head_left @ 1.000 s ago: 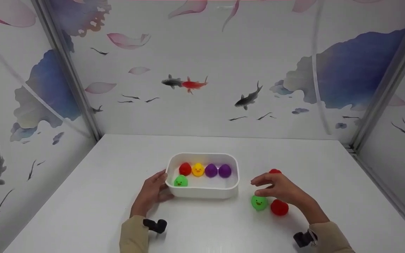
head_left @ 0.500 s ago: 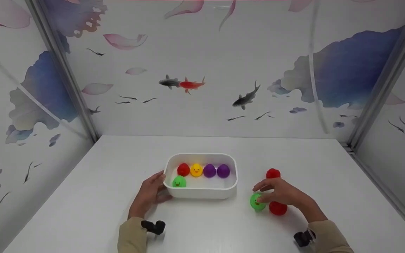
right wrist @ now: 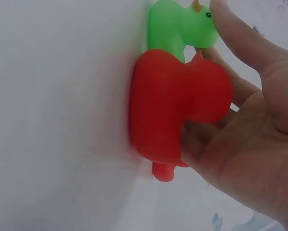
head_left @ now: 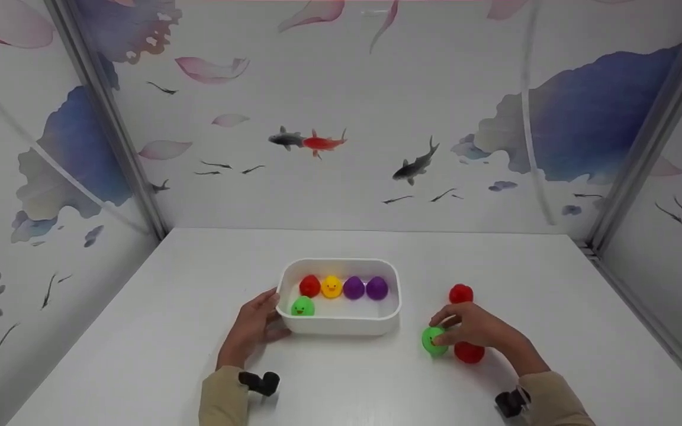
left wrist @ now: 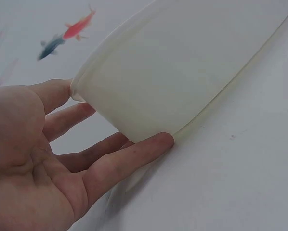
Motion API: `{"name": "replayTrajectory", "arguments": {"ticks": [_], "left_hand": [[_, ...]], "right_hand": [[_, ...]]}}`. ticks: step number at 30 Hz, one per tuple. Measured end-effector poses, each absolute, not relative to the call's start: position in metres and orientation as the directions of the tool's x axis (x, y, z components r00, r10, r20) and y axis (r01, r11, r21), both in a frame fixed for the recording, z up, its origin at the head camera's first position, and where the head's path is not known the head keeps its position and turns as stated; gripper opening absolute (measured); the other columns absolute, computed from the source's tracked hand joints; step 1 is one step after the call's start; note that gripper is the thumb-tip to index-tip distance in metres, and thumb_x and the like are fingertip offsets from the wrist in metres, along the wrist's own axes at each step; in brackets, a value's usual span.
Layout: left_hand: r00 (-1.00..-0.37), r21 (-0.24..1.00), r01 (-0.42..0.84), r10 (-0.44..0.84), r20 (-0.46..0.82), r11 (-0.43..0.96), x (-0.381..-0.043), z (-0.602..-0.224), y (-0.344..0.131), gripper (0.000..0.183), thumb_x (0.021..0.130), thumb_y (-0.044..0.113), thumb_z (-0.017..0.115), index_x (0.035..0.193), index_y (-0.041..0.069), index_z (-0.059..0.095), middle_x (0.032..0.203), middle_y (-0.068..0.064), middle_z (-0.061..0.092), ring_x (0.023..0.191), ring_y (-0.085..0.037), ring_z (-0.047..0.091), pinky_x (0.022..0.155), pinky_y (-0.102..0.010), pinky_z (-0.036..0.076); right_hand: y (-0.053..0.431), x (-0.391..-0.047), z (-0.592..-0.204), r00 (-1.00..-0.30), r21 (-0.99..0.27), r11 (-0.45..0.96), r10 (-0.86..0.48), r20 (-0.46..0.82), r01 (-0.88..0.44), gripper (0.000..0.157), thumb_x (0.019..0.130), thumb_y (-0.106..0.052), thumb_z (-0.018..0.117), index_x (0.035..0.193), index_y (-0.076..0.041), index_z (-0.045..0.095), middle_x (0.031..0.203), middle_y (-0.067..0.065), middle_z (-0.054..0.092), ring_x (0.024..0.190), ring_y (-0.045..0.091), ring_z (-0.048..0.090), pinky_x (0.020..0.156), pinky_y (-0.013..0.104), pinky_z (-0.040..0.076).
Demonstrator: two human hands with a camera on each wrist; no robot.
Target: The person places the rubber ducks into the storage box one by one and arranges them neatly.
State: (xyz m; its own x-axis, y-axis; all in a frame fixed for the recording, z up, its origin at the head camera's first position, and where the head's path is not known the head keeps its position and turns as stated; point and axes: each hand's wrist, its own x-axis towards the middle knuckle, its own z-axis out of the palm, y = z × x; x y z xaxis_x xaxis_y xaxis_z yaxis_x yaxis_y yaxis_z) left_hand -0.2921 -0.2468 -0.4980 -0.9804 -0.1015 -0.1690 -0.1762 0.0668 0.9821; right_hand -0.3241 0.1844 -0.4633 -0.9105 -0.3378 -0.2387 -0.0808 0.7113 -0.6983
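My left hand point(head_left: 250, 328) holds the left end of a white plastic tub point(head_left: 341, 325). In the left wrist view its thumb lies along the tub's long wall point(left wrist: 173, 82) and the other fingers touch the end. Right of the tub, my right hand point(head_left: 471, 325) pinches the head of a green rubber duck point(head_left: 434, 343) between thumb and fingers. The right wrist view shows the green duck point(right wrist: 170, 26) standing behind a red rubber duck point(right wrist: 158, 106), which sits close to my palm. Part of that red duck point(head_left: 469, 354) is hidden under the hand in the head view.
Another red duck point(head_left: 460, 292) sits behind my right hand. Inside the tub, a red duck point(head_left: 309, 286), a yellow duck point(head_left: 331, 287) and two purple ducks point(head_left: 353, 288) form a row, with a green duck point(head_left: 302, 307) in front. Printed walls enclose the white table point(head_left: 341, 384).
My right hand has come down from above the ducks, and its thumb and fingers have closed on the green duck's head. The left hand stays at the tub.
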Motion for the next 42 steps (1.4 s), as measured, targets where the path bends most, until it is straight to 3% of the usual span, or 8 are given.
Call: {"name": "replayTrajectory", "arguments": {"ticks": [8, 15, 24, 31, 37, 42], "left_hand": [[-0.982, 0.984, -0.172, -0.093, -0.167, 0.052, -0.291, -0.501, -0.248, 0.053, 0.106, 0.036, 0.049, 0.154, 0.017, 0.04, 0.155, -0.017, 0.046, 0.136, -0.038, 0.053, 0.091, -0.043, 0.061], [-0.984, 0.984, -0.16, -0.093, -0.153, 0.077, -0.294, -0.498, -0.248, 0.052, 0.105, 0.038, 0.049, 0.154, 0.021, 0.042, 0.155, -0.014, 0.047, 0.136, -0.037, 0.053, 0.092, -0.042, 0.06], [-0.985, 0.983, -0.153, -0.101, -0.143, 0.103, -0.293, -0.498, -0.247, 0.054, 0.104, 0.043, 0.05, 0.153, 0.023, 0.043, 0.153, -0.012, 0.05, 0.132, -0.034, 0.057, 0.092, -0.04, 0.061], [-0.984, 0.982, -0.166, -0.084, -0.159, 0.087, -0.29, -0.499, -0.246, 0.068, 0.096, 0.057, 0.057, 0.153, 0.023, 0.043, 0.155, -0.012, 0.048, 0.135, -0.034, 0.055, 0.094, -0.04, 0.06], [-0.982, 0.983, -0.171, -0.095, -0.165, 0.061, -0.294, -0.498, -0.246, 0.052, 0.105, 0.037, 0.049, 0.153, 0.02, 0.042, 0.155, -0.014, 0.047, 0.137, -0.037, 0.052, 0.092, -0.043, 0.06], [-0.981, 0.983, -0.175, -0.098, -0.168, 0.064, -0.293, -0.497, -0.247, 0.051, 0.106, 0.037, 0.049, 0.154, 0.021, 0.042, 0.156, -0.013, 0.046, 0.137, -0.037, 0.051, 0.092, -0.043, 0.06]], "right_hand": [[0.186, -0.324, -0.468, -0.898, -0.689, 0.709, -0.39, -0.204, -0.151, 0.038, 0.079, -0.025, 0.085, 0.115, -0.016, 0.075, 0.115, 0.002, 0.073, 0.109, 0.02, 0.065, 0.09, 0.041, 0.061], [0.184, -0.325, -0.464, -0.922, -0.704, 0.704, -0.328, -0.204, -0.094, 0.041, 0.079, -0.029, 0.085, 0.116, -0.017, 0.074, 0.113, 0.0, 0.072, 0.102, 0.016, 0.065, 0.087, 0.037, 0.062], [0.181, -0.321, -0.452, -0.919, -0.773, 0.624, -0.361, -0.157, -0.114, 0.04, 0.081, -0.03, 0.084, 0.115, -0.013, 0.072, 0.119, 0.007, 0.069, 0.102, 0.018, 0.068, 0.086, 0.036, 0.062], [0.176, -0.316, -0.444, -0.925, -0.819, 0.556, -0.37, -0.09, -0.143, 0.041, 0.082, -0.028, 0.083, 0.117, -0.011, 0.072, 0.12, 0.009, 0.068, 0.101, 0.018, 0.071, 0.088, 0.037, 0.062], [0.169, -0.311, -0.436, -0.929, -0.847, 0.504, -0.367, -0.036, -0.166, 0.042, 0.084, -0.032, 0.081, 0.117, -0.008, 0.071, 0.118, 0.009, 0.068, 0.101, 0.019, 0.071, 0.086, 0.034, 0.062], [0.159, -0.31, -0.43, -0.935, -0.852, 0.494, -0.355, -0.016, -0.173, 0.043, 0.085, -0.034, 0.08, 0.119, -0.009, 0.07, 0.118, 0.009, 0.069, 0.101, 0.021, 0.071, 0.086, 0.033, 0.062]]}}
